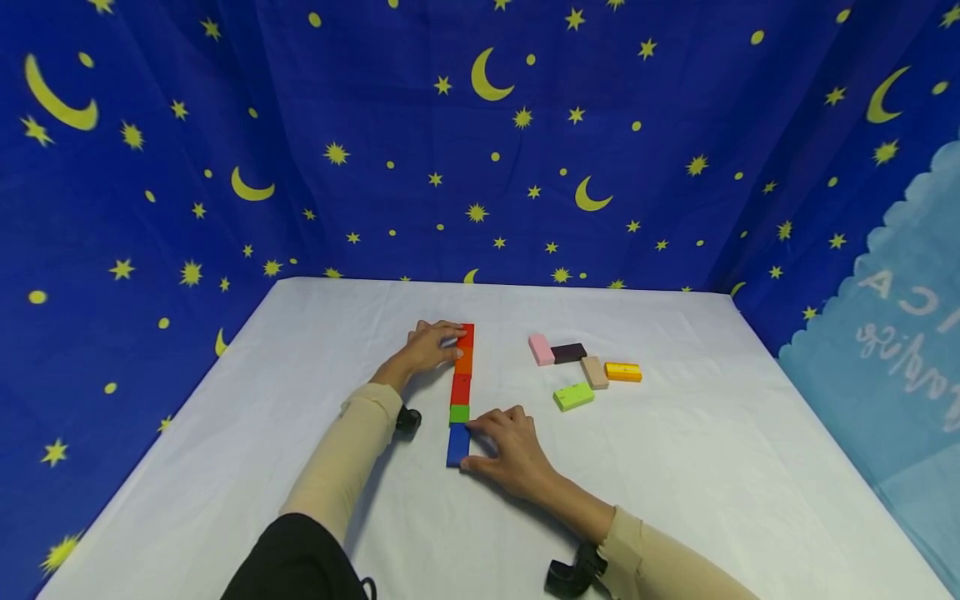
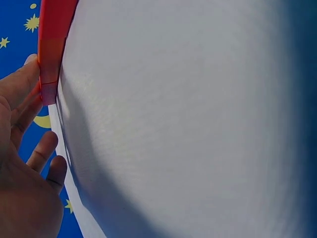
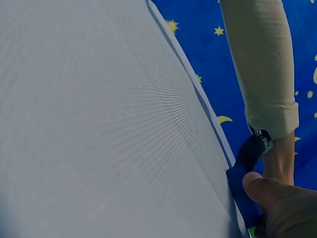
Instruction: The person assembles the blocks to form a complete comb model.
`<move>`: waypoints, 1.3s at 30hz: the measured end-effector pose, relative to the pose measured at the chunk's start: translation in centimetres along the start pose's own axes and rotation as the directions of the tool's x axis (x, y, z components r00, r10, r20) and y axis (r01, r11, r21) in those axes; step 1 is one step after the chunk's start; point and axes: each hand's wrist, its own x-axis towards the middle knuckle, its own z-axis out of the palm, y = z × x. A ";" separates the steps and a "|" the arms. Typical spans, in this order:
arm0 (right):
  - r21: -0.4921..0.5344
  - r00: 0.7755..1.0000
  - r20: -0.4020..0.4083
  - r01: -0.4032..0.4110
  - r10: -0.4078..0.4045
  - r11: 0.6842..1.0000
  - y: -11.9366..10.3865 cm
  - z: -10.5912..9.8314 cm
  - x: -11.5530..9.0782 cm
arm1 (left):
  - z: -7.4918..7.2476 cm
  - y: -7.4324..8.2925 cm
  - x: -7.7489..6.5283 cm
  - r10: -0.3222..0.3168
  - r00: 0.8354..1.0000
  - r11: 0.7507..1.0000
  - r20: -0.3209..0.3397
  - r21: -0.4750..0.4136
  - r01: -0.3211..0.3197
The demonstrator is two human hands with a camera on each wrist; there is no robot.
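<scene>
A straight row of blocks runs away from me on the white table: a blue block [image 1: 458, 445] nearest, then a green block [image 1: 459, 413], a red block [image 1: 461, 389], an orange block [image 1: 463, 362] and another red block [image 1: 467, 335] at the far end. My left hand [image 1: 429, 345] touches the left side of the far red and orange blocks with thumb and forefinger; its other fingers are loosely spread in the left wrist view. With thumb and forefinger, my right hand [image 1: 516, 452] holds the blue block from the right. Its thumb lies against that block in the right wrist view.
To the right lie a pink block [image 1: 541, 349], a dark block [image 1: 568, 353], a tan block [image 1: 595, 372], a yellow-orange block [image 1: 623, 372] and a lime block [image 1: 573, 397]. A blue cloth [image 1: 420, 125] with moons and stars hangs behind the table [image 1: 675, 467].
</scene>
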 end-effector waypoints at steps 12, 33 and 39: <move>-0.020 1.000 0.006 -0.030 0.030 0.999 0.3 -0.1 0.1 | 0.4 0.4 0.7 -0.021 1.000 1.000 0.013 0.002 0.021; -0.064 0.998 0.034 -0.046 0.048 0.997 1.1 -0.7 1.0 | 0.2 0.6 1.7 -0.034 0.999 0.999 0.020 -0.006 0.035; -0.044 0.998 0.040 -0.053 0.055 0.998 1.2 -0.7 0.9 | 0.2 0.5 1.8 -0.018 1.000 1.000 0.009 0.014 0.018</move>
